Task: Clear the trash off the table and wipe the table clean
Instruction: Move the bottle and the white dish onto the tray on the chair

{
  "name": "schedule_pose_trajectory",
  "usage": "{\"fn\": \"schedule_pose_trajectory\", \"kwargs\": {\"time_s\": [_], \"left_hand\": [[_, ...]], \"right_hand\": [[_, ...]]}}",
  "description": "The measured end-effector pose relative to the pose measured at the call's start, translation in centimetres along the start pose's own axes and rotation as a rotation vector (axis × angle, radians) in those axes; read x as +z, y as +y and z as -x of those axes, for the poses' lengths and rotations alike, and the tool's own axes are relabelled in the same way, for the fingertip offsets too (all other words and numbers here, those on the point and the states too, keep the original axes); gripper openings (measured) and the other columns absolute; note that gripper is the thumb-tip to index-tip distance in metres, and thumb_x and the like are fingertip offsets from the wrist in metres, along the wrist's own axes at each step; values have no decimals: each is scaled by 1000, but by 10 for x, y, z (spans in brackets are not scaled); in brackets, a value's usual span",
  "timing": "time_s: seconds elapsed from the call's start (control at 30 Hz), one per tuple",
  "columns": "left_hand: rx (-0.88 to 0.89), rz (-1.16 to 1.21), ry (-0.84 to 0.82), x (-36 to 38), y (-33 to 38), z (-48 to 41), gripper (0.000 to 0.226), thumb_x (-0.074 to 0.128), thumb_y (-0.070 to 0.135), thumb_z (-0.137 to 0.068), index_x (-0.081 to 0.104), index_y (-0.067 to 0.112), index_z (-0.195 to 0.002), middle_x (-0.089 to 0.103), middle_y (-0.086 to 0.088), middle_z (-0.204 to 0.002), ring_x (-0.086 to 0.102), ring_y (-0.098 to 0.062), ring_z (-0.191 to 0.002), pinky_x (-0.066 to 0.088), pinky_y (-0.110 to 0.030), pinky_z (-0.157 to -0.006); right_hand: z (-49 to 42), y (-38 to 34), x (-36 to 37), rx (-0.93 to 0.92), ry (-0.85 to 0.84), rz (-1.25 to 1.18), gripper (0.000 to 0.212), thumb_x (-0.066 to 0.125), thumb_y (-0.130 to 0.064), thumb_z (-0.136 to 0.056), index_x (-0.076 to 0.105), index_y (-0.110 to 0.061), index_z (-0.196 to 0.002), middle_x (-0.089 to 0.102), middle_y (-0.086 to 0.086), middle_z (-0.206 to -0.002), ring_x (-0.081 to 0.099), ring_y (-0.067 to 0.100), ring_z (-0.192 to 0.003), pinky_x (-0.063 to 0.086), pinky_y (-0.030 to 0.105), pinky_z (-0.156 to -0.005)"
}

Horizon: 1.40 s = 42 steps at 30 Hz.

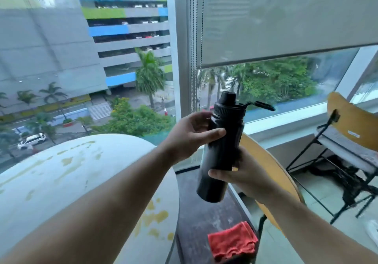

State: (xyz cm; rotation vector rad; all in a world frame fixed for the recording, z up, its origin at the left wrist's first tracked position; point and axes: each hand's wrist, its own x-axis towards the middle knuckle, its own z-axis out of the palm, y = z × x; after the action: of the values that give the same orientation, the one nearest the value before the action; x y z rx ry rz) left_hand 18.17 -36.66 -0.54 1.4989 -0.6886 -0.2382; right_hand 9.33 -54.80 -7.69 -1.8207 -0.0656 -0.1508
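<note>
1. The bottle (221, 151) is held tilted, just right of the stained table (61, 182).
2. Its top is gripped by the left hand (190, 135), fingers curled.
3. Its middle is clasped by the right hand (243, 177).
4. A cloth (232, 241) is laid below.

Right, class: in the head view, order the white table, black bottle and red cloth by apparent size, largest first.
1. white table
2. black bottle
3. red cloth
The bottle is held nearer the camera, so its lead over the cloth is unsure.
</note>
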Motion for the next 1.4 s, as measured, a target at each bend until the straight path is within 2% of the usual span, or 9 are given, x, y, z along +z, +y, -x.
{"fn": "schedule_pose_trajectory", "kwargs": {"time_s": [0.13,0.37,0.5,0.7,0.87,1.0,1.07,1.17,1.4], "left_hand": [[-62,-559,48,-26,-27,7,43,90,44,-78,75,17,-107,79,4,-101,75,-12,-95,60,-37,-95],[-178,-1074,23,-61,-74,22,35,75,55,-87,78,23,-100,68,15,-88,69,-11,-89,57,-31,-82],[-291,-1214,21,-67,-84,15,41,65,68,-88,74,28,-88,66,16,-78,64,-14,-78,53,-30,-66],[-386,-1423,2,-63,-84,2,41,61,64,-83,66,25,-71,66,7,-70,62,-18,-72,42,-25,-57],[-406,-1497,-8,-62,-91,3,39,58,54,-81,58,19,-65,56,-2,-62,52,-21,-63,29,-25,-52],[-387,-1501,4,-64,-96,6,38,54,52,-79,58,16,-68,57,-4,-63,55,-26,-66,31,-26,-53],[-377,-1499,17,-64,-96,5,39,48,57,-78,62,22,-71,61,0,-68,56,-26,-71,36,-29,-62],[-376,-1517,52,-63,-96,3,44,42,60,-80,66,24,-74,63,3,-72,54,-25,-78,31,-32,-76],[-351,-1567,49,-56,-97,4,48,50,48,-87,47,9,-59,45,-7,-54,44,-25,-61,22,-25,-55]], "right_hand": [[4,42,13,132,107,121,78,100,-39,-57,61,-37,-123,76,-12,-109,71,5,-100,55,31,-89],[12,127,37,338,180,191,72,98,-18,-61,58,-32,-119,70,-18,-102,64,-2,-96,48,14,-78],[18,165,41,413,157,259,44,89,-3,-62,58,-28,-82,74,-3,-85,70,21,-93,51,28,-75],[15,205,45,502,112,264,50,89,-16,-57,61,-43,-88,74,-13,-89,69,16,-94,56,38,-86],[16,230,47,533,92,300,44,89,-16,-60,57,-36,-83,73,-13,-85,71,17,-91,57,37,-81],[6,241,51,567,105,219,56,89,-17,-67,58,-50,-99,73,-18,-98,70,0,-90,57,26,-84],[-1,246,54,553,124,213,64,89,-23,-67,53,-61,-101,72,-20,-108,69,6,-104,55,32,-96],[-17,249,56,542,173,243,60,90,-28,-69,54,-51,-111,69,-18,-114,67,12,-105,54,32,-90],[-64,255,56,580,187,261,67,90,-32,-74,55,-38,-132,71,-13,-117,69,21,-108,52,32,-82]]}}
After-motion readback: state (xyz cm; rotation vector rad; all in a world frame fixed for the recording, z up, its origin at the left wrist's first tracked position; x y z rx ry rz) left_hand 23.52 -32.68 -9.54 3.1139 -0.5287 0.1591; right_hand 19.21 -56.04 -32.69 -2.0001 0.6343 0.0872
